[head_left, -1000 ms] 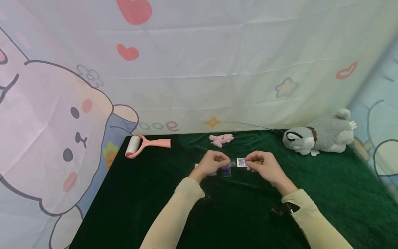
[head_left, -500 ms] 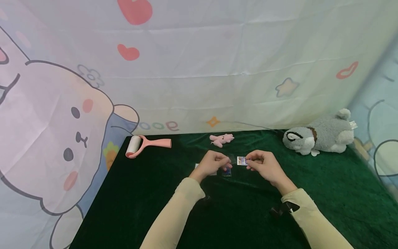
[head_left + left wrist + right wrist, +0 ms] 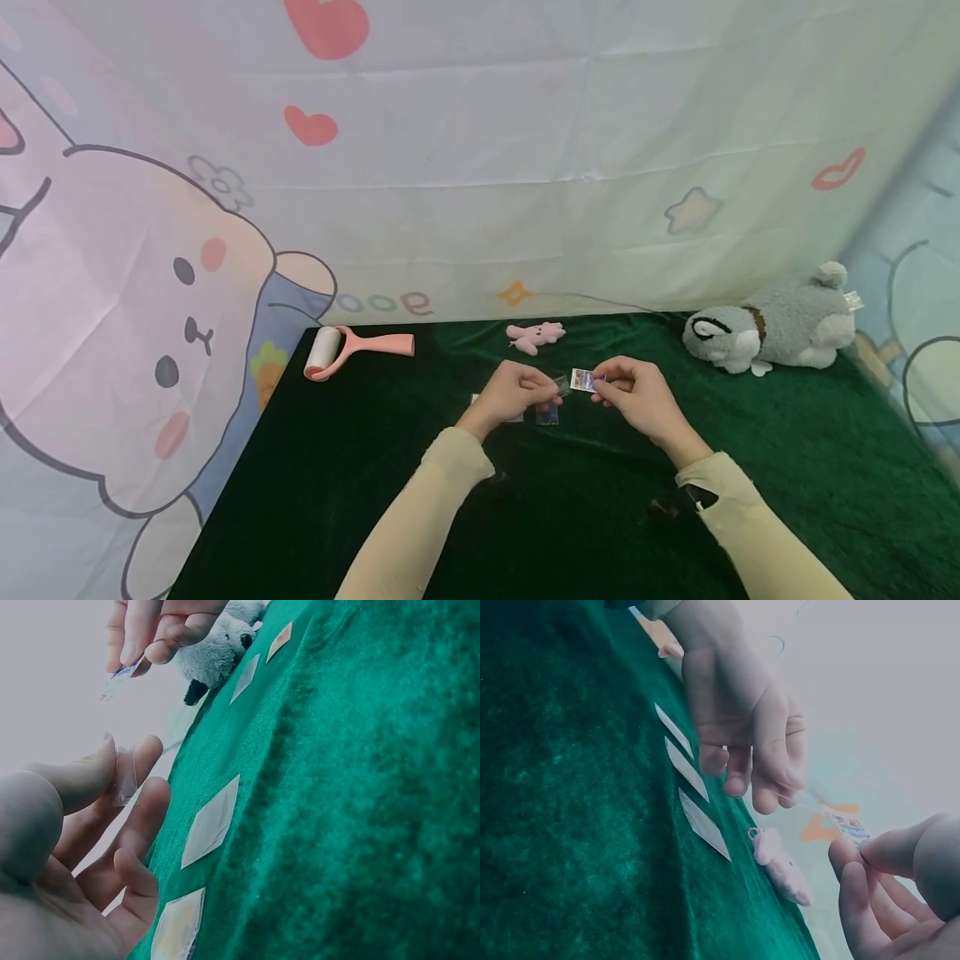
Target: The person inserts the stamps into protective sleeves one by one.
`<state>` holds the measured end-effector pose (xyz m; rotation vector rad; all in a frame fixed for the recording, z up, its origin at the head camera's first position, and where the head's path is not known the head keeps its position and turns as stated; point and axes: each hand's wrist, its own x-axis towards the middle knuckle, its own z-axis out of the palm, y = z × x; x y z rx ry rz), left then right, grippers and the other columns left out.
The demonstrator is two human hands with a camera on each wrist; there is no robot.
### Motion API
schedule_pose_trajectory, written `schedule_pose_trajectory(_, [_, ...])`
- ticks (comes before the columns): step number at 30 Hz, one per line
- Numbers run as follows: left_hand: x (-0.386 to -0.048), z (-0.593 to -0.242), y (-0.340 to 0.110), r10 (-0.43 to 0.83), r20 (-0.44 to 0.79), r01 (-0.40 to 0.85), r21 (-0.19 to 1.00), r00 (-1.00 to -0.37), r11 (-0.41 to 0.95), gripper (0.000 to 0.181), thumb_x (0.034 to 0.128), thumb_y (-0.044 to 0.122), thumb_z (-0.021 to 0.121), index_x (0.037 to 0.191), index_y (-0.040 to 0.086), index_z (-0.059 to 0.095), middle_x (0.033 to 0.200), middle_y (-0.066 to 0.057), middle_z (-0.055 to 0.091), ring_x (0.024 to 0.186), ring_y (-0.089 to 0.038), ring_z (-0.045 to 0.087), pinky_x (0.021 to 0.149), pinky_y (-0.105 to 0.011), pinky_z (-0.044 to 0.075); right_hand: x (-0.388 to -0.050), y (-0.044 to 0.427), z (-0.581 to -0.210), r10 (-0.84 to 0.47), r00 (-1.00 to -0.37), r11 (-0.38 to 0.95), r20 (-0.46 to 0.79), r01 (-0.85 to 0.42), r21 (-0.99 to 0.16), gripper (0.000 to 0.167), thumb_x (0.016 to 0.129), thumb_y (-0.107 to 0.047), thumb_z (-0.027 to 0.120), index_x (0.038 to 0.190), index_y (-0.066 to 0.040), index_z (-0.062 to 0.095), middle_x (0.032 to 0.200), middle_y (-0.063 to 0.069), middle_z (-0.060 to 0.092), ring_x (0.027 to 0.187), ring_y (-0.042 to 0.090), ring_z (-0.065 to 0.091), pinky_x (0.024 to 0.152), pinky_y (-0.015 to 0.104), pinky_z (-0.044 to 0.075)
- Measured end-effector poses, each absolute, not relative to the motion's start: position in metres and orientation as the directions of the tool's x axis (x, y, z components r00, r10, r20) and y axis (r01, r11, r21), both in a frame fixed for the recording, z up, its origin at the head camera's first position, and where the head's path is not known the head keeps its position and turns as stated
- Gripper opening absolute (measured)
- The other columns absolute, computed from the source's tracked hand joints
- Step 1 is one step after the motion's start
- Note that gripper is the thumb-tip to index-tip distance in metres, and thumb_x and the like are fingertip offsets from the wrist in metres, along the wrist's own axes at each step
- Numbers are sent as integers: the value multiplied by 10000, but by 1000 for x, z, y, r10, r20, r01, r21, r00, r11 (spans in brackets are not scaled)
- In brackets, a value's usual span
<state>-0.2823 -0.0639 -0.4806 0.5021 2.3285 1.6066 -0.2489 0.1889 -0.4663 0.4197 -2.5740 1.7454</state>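
Note:
Between the thumb and forefinger of my left hand is a small clear plastic sleeve, its mouth side toward the other hand. My right hand pinches a small printed card by one end. In the head view the card and the sleeve lie close together above the cloth, with a narrow gap. From the right wrist, the sleeve's edge and the card nearly meet; whether they touch I cannot tell. Under the left hand a blue card lies on the cloth, beside a pale one mostly hidden by that hand.
Dark green cloth covers the table. Several flat sleeved cards lie on it, such as this pale one. Behind the hands lies a small pink plush. A lint roller is at back left, a grey plush penguin at back right.
The right hand has raised the card slightly and tilted it, bringing it nearer the sleeve. My left hand has stayed almost in place, turning the sleeve a little.

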Motion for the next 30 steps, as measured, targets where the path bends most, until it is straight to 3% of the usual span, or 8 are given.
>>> schedule_pose_trajectory(12, [-282, -481, -63, 438, -28, 124, 941, -898, 314, 159, 1003, 212, 743, 1037, 71, 809, 916, -15, 807, 831, -173, 755, 868, -322, 588, -249, 187, -469, -200, -963, 415, 179, -249, -875, 112, 1017, -58, 684, 1118, -15, 709, 1033, 164, 725, 860, 310, 754, 698, 258, 594])
schedule_pose_trajectory(30, [-280, -479, -63, 449, -26, 127, 943, -893, 309, 166, 1001, 221, 747, 1028, 70, 811, 908, -19, 807, 813, -177, 763, 855, -354, 595, -248, 184, -466, -222, -962, 472, 161, -250, -846, 107, 1014, -58, 684, 1112, -20, 707, 975, 129, 746, 829, 317, 740, 646, 269, 554])
